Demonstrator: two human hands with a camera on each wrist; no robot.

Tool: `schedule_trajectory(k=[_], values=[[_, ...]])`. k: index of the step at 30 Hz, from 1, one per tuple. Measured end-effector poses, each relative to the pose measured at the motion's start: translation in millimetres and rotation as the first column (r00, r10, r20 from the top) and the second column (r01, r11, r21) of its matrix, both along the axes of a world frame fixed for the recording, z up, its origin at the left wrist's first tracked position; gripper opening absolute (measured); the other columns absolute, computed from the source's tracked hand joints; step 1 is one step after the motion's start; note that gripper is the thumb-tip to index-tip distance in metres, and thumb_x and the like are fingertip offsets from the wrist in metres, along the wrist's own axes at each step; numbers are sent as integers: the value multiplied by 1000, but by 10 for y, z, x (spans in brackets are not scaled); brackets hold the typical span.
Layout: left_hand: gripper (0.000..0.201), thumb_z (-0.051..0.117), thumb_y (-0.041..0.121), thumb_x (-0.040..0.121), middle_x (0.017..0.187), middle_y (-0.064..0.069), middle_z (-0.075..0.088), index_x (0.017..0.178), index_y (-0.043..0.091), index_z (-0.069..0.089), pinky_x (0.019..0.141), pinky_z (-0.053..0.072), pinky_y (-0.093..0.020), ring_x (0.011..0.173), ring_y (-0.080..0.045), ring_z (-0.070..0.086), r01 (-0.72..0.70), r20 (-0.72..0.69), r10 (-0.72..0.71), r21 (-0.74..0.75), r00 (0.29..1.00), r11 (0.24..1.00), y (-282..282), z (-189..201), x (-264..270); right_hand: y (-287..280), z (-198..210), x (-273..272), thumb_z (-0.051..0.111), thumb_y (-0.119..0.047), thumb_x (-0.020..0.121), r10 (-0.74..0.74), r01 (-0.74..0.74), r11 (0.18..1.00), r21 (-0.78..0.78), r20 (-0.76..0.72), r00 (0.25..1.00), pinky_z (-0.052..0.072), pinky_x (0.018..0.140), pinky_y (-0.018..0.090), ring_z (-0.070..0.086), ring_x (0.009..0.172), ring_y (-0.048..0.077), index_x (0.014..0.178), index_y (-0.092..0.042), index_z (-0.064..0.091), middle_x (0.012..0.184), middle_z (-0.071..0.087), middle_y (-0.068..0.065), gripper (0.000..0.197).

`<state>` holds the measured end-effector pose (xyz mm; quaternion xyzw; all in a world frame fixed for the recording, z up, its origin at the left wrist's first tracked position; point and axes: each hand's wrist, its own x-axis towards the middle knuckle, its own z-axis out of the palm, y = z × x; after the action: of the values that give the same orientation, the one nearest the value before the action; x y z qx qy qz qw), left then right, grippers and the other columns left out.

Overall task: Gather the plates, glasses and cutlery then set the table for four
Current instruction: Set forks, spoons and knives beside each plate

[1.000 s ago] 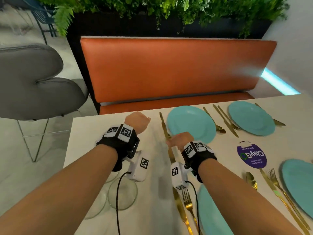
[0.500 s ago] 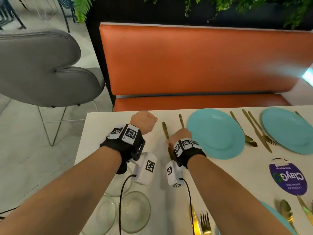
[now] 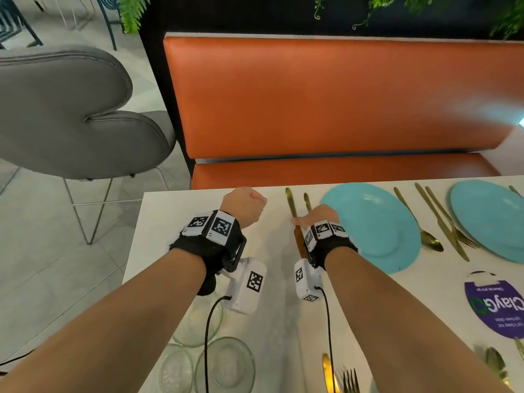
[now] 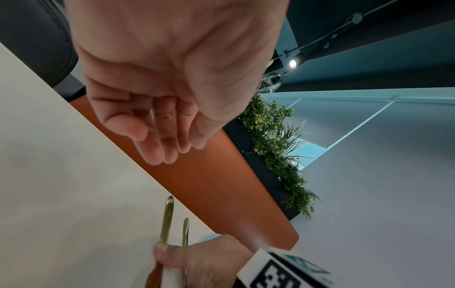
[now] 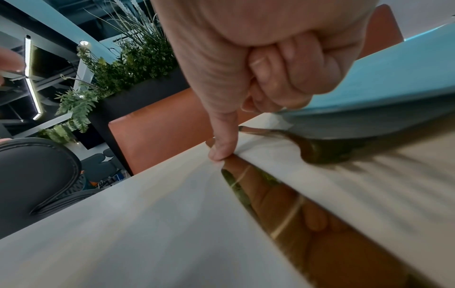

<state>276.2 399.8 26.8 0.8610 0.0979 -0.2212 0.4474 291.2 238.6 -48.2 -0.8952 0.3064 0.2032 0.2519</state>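
A gold knife (image 3: pixel 290 202) and a gold fork (image 3: pixel 307 200) lie side by side left of a turquoise plate (image 3: pixel 374 228). My right hand (image 3: pixel 317 219) rests on them. Its thumb tip (image 5: pixel 220 154) presses the knife (image 5: pixel 295 214) at its left edge, and its curled fingers sit over the fork (image 5: pixel 317 154). My left hand (image 3: pixel 243 207) hovers as a fist near the table's far left corner and holds nothing (image 4: pixel 160 136). Three clear glasses (image 3: pixel 226 367) stand under my left forearm.
A second turquoise plate (image 3: pixel 490 219) lies at the right, with a gold spoon (image 3: pixel 419 222) and more cutlery between the plates. A purple sticker (image 3: pixel 496 307) is on the white table (image 3: pixel 158 222). An orange bench (image 3: pixel 326 103) runs behind, and a grey chair (image 3: pixel 71 114) stands at the left.
The view has swung left and down. A fork handle now shows beside the knife past my right hand, which sits a little further up the knife. My left fist has barely moved.
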Motion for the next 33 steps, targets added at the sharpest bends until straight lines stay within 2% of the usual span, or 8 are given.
schedule_trajectory(k=[5,9,13,18,22,26,30,33], values=[[16,42,16,92,108,-14,67,85,15,56,87,51,-36,101,-30,63,-7,-2,7,1,1000,1000,-25,11,0,-80,-15,2,71,-43,78,-32,32,999,4,9,999,49,78,32,63,102,27,105,-5,61,110,66,10,48],[21,41,17,93,112,-14,67,100,9,60,88,51,-36,106,-30,63,-13,-7,13,9,1000,1000,-46,5,7,-134,-40,8,72,-43,77,-47,47,999,11,9,999,50,80,33,62,93,27,103,-6,61,108,66,11,46],[18,41,16,93,102,-10,64,79,17,53,83,50,-33,93,-26,61,-9,-7,9,6,1000,1000,-71,0,8,-166,-78,17,73,-42,77,-69,69,997,21,21,997,49,77,32,53,80,24,84,-9,53,96,64,9,40],[15,42,16,93,109,-13,66,89,14,56,83,50,-34,106,-30,63,-4,2,4,4,1000,1000,-79,23,-13,-173,-90,13,73,-43,76,-60,60,998,12,39,997,49,76,31,53,79,23,61,-13,41,85,56,6,46],[14,43,16,94,108,-12,65,88,14,56,77,46,-30,100,-28,62,-10,2,10,-3,1000,1000,-69,12,-26,-186,-94,-3,74,-42,76,-59,58,998,18,48,997,48,73,30,55,77,23,60,-14,43,83,57,6,45],[20,42,16,94,101,-10,63,77,17,52,84,49,-33,96,-27,61,-8,3,8,17,1000,1000,-77,-1,-34,-196,-101,-14,73,-43,76,-34,34,999,12,38,999,46,71,30,54,78,23,60,-14,42,83,56,6,45],[14,43,17,95,101,-9,62,89,14,56,88,49,-33,101,-28,62,-18,2,18,21,1000,1000,-90,15,-64,-197,-16,-42,71,-43,79,6,-6,1000,9,30,1000,43,68,28,52,76,21,60,-13,40,73,53,5,47],[13,43,19,96,98,-7,61,92,14,55,88,48,-32,95,-24,60,-20,7,20,22,1000,1000,-101,43,-116,-208,134,-111,68,-43,82,30,-31,1000,7,31,999,37,53,23,46,59,16,61,-12,38,61,41,1,48]])
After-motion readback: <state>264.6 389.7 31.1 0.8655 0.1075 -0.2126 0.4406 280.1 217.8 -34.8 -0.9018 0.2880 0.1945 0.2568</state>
